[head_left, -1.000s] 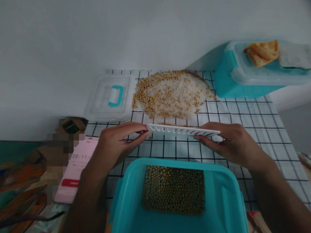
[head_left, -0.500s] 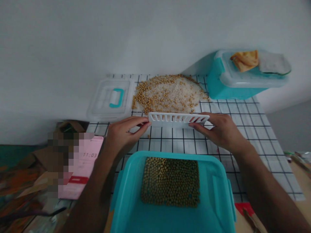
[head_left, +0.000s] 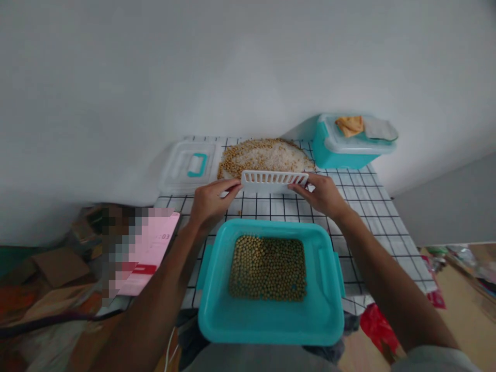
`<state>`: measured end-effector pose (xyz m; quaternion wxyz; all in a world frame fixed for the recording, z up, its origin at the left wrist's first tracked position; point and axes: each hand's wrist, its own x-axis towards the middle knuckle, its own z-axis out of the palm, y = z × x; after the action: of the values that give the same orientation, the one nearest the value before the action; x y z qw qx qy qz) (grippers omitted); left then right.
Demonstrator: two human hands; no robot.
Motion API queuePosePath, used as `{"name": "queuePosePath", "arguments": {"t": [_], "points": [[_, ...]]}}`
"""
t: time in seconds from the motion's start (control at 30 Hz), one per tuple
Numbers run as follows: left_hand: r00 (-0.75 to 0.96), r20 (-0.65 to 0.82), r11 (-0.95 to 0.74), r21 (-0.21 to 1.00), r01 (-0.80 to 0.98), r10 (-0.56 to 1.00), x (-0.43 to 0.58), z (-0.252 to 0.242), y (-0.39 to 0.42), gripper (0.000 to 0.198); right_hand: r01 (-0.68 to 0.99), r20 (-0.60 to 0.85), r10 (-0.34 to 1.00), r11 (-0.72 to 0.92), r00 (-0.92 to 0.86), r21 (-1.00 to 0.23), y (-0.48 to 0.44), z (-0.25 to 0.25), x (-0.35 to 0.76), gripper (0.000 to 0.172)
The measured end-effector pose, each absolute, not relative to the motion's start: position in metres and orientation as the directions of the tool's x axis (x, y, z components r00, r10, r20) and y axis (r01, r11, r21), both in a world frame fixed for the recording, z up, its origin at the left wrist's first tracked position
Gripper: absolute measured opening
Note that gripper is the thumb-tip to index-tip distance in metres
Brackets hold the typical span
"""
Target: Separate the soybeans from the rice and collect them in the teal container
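Observation:
A white slotted plastic tray (head_left: 267,187) is tilted on edge, its row of slots uppermost. My left hand (head_left: 215,200) pinches its left end between thumb and fingers, and my right hand (head_left: 322,194) grips the right end. Just behind the tray lies a mixed heap of white rice (head_left: 277,156) and yellow soybeans (head_left: 232,161). Nearer to me stands a turquoise plastic bin (head_left: 267,328), with a layer of soybeans (head_left: 267,268) on its floor. Whether anything lies behind the tray's face is hidden.
A clear lid (head_left: 176,165) with a turquoise handle lies left of the heap. At the back right stands a lidded turquoise box (head_left: 337,155) topped by an orange cloth (head_left: 350,126) and a grey cloth (head_left: 380,129). A pink-screened phone (head_left: 155,253) sits left on the checked tablecloth (head_left: 372,217).
The camera view has pulled back, so the whole bin and the table's right edge now show. Both hands keep their hold on the tray, which stays in front of the heap.

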<state>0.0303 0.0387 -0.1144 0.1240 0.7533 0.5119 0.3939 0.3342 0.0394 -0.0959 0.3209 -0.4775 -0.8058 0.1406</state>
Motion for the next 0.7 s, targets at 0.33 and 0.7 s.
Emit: {"name": "queuePosePath", "arguments": {"t": [0.33,0.7], "points": [[0.208,0.270,-0.340,0.796,0.501,0.940,0.014,-0.083,0.022,0.035,0.625,0.200,0.829,0.532,-0.522,-0.572,0.027,-0.055,0.327,0.028],[0.457,0.027,-0.192,0.928,0.319,0.889,-0.025,-0.087,-0.115,0.134,0.654,0.213,0.797,0.591,-0.566,-0.472,0.015,-0.030,0.322,0.025]]}}
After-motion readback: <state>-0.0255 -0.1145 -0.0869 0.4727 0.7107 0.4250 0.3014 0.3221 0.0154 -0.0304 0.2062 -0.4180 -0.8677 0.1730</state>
